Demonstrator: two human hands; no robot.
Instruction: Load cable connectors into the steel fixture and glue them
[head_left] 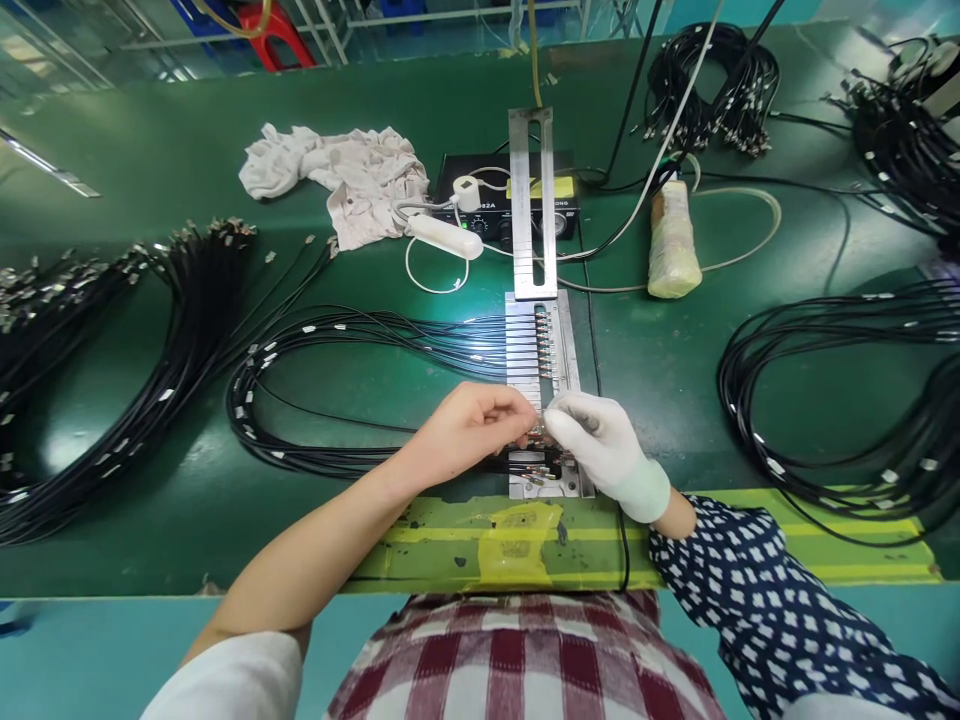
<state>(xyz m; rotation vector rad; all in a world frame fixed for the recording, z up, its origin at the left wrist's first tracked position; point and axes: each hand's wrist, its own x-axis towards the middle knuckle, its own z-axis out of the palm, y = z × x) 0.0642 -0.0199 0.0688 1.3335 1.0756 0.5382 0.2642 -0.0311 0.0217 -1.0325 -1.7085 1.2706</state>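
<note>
My bare left hand (472,430) is closed in a pinch over a metal slotted fixture (522,335), on a thin black cable (375,424) that runs in behind the wrist. Fingertip to fingertip with it, my right hand (600,445) in a white glove is also pinched; what lies between its fingers is too small to make out. Several black cables lie side by side in the upper slots, their stripped, coloured wire ends (543,340) pointing right. Below my hands, more cable ends (536,472) rest on the fixture's lower part, partly hidden by my fingers.
Behind the fixture lies a slotted metal plate (533,200), over a black control box (480,215). A white lamp (446,237), a cloth (345,175) and a wrapped bottle (673,240) are nearby. Cable bundles lie left (180,340) and right (757,440) on the green table (637,370).
</note>
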